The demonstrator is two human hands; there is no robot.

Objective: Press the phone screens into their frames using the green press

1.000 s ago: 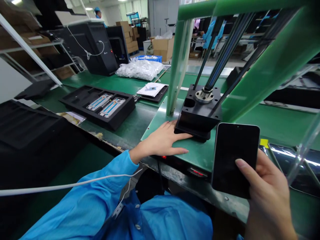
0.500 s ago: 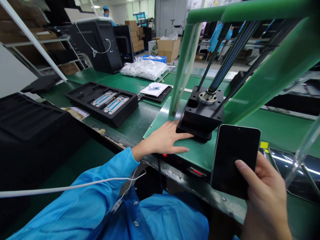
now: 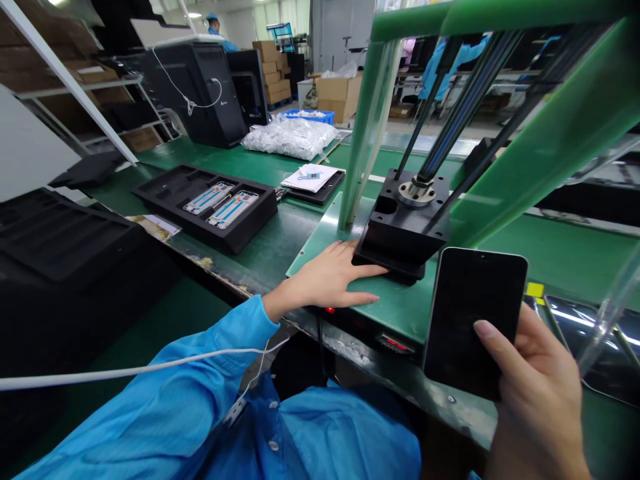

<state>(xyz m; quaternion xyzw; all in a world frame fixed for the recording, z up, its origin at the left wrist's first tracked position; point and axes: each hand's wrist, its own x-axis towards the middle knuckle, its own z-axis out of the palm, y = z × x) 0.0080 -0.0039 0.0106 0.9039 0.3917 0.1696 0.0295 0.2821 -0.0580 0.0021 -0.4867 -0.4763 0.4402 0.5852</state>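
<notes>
My left hand (image 3: pixel 333 277) lies flat on the green base plate (image 3: pixel 320 248) of a press, thumb apart. Some of its fingertips pass beneath the front edge of the black press block (image 3: pixel 403 223), where I cannot see what they touch. Above the block, a round metal flange (image 3: pixel 417 193) joins it to dark rods within a green frame (image 3: pixel 363 127). At the right, my right hand (image 3: pixel 533 370) grips a smartphone (image 3: pixel 475 320) by its edge, thumb across the dark screen. The phone is upright, in front of the plate's right side.
A black foam tray (image 3: pixel 200 203) on the bench holds two opened phone bodies (image 3: pixel 233 209). Behind are papers (image 3: pixel 310 177), a bubble-wrap-like plastic bag (image 3: pixel 290 138) and a black computer tower (image 3: pixel 195 90). Dark glossy panels (image 3: pixel 617 347) lie at right. A white cable (image 3: pixel 150 367) crosses my left sleeve.
The phone in my right hand has shifted slightly to the right. My left hand stays in the same place on the plate. A person in the background has moved an arm.
</notes>
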